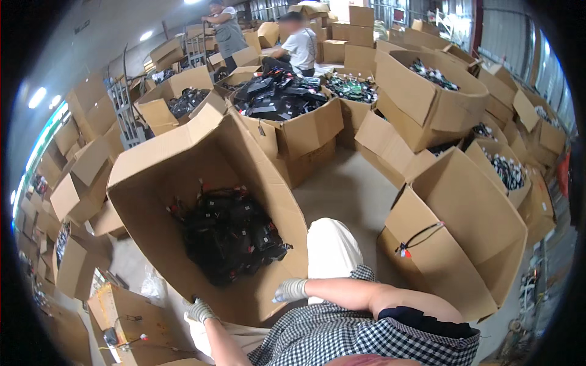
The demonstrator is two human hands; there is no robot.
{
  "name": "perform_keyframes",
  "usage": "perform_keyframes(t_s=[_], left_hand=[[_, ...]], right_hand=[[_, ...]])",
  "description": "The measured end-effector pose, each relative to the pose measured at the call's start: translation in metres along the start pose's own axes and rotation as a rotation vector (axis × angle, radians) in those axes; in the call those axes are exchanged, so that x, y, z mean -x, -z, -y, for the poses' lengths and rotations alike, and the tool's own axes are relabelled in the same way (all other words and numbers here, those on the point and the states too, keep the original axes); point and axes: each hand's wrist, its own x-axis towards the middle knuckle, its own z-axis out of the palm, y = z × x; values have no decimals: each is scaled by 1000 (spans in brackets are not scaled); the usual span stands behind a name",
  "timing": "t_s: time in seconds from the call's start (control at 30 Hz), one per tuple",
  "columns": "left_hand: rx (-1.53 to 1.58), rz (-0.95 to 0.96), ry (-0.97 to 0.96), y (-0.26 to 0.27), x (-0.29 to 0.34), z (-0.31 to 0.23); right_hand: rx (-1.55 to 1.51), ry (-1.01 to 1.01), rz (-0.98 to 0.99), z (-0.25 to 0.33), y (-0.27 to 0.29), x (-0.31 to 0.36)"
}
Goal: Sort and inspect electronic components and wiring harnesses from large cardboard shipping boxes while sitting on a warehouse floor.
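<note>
A large open cardboard box (152, 226) tilts toward me between my legs. Inside it lies a heap of black battery-like packs (229, 229) with short wires and small red and white connectors. My left hand (200, 310), in a grey knit glove, is closed over the near left rim of this box. At the near right rim, my right hand (291, 290), also gloved, has its fingers curled over the cardboard edge; part of the fingertips is hard to make out. Neither hand touches the packs.
On the right stands another open box (452, 244) with a cabled piece (415, 241) on its flap. Ahead, a box brims with black packs (281, 97). Two people (299, 46) are beyond it. A metal hand truck (125, 116) stands at left; a carton (131, 317) sits near my left.
</note>
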Motion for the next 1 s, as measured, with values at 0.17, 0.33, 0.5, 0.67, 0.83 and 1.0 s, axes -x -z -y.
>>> perform_keyframes(t_s=[0.17,0.33,0.5,0.67,0.83,1.0], left_hand=[[-32,-95,-114,28,16,-4],[71,-70,-146,7,15,8],[12,-211,-172,-2,14,30],[13,-54,-30,7,7,30],[-92,-80,45,12,-1,16],[-83,-111,31,25,-17,13]], right_hand=[[24,-74,354,41,7,-29],[78,-148,444,26,-5,-41],[149,-200,468,33,7,-42],[129,-182,462,29,8,-39],[162,-190,464,29,17,-36],[122,-188,475,28,15,-41]])
